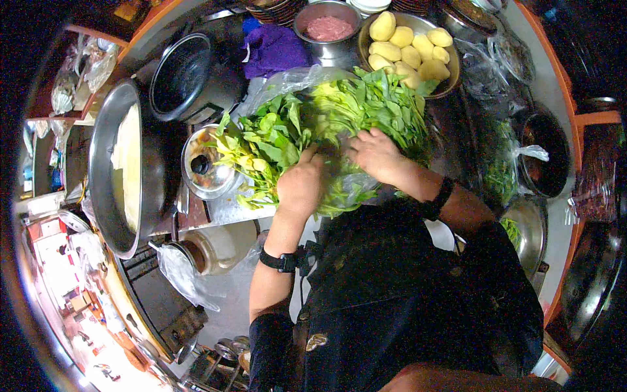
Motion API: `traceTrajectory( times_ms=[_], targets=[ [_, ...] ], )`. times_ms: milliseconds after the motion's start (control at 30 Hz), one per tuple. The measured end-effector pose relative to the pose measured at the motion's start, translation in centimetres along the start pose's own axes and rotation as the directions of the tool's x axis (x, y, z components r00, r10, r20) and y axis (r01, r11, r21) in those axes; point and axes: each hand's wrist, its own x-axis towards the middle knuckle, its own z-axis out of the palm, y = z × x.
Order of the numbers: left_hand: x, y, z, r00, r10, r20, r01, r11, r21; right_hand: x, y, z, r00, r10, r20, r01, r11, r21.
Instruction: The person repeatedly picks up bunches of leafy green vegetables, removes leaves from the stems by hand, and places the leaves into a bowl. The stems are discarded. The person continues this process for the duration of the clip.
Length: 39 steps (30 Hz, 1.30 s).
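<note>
Leafy green vegetables lie in front of me in two heaps, a left heap and a larger right heap. Beneath and around them is a clear plastic bag. My left hand touches the inner edge of the left heap, its blurred fingertips partly hidden among leaves. Against the lower edge of the right heap rests my right hand, fingers somewhat spread and nothing seen held in them. Loose leaves lie below, between my wrists.
Behind the greens stand a bowl of peeled potatoes, a metal pot of pinkish meat and a purple cloth. At left are a glass-lidded pot, a large metal basin and a knobbed lid. Bagged greens sit right.
</note>
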Motion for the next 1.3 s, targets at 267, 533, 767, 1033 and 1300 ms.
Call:
traceTrajectory(
  times_ms=[267,533,767,1033,1300],
  targets=[
    [-2.0,-4.2,1.0,0.981,-0.025,-0.192,-0.008,0.985,-0.170,-3.0,5.9,-0.9,0.925,0.260,-0.276,0.051,0.636,0.770],
    [-1.2,-4.9,1.6,0.986,0.040,-0.159,-0.075,0.973,-0.217,-7.1,8.0,0.3,0.785,0.607,0.124,0.201,-0.438,0.876],
    [-1.0,-4.4,1.7,0.981,0.076,-0.181,-0.109,0.977,-0.184,-7.3,7.2,2.8,0.712,0.680,0.174,0.398,-0.596,0.698],
    [-1.5,-4.3,1.7,0.977,0.055,-0.205,-0.099,0.973,-0.209,-7.7,7.3,0.4,0.722,0.682,0.117,0.163,-0.332,0.929],
    [-1.8,-4.2,2.0,0.971,0.030,-0.236,-0.078,0.977,-0.199,-8.2,6.2,-6.8,0.991,0.106,0.081,-0.114,0.988,0.107]
  ],
)
